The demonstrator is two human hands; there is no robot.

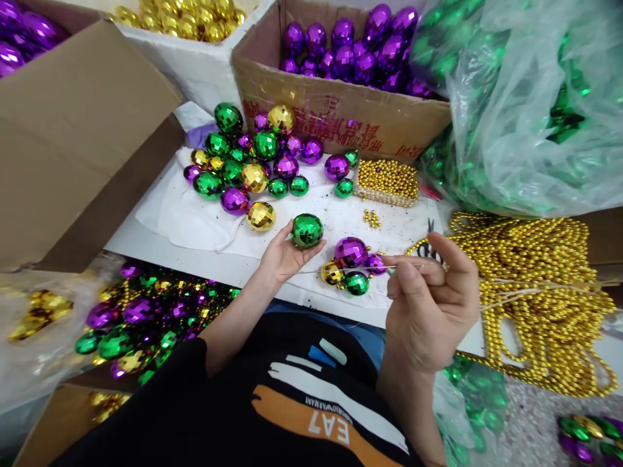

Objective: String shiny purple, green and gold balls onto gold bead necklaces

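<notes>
My left hand (286,254) holds a shiny green faceted ball (307,230) between thumb and fingers, above the white cloth. My right hand (428,292) is raised on the right, thumb and index finger pinched on a thin pale thread (335,268). The thread runs taut across to the left hand's palm; where it ends there is hidden. Below and behind it lies a small cluster of faceted balls: a large purple ball (351,251), a smaller purple one, a gold ball (331,272) and a green ball (355,283), with small gold beads among them.
Loose faceted balls (254,177) are heaped at the back, beside a tray of gold beads (387,180). Scissors (428,250) and gold bead strands (540,292) lie right. A carton (335,117) of purple balls and a plastic bag (535,110) of green ones stand behind.
</notes>
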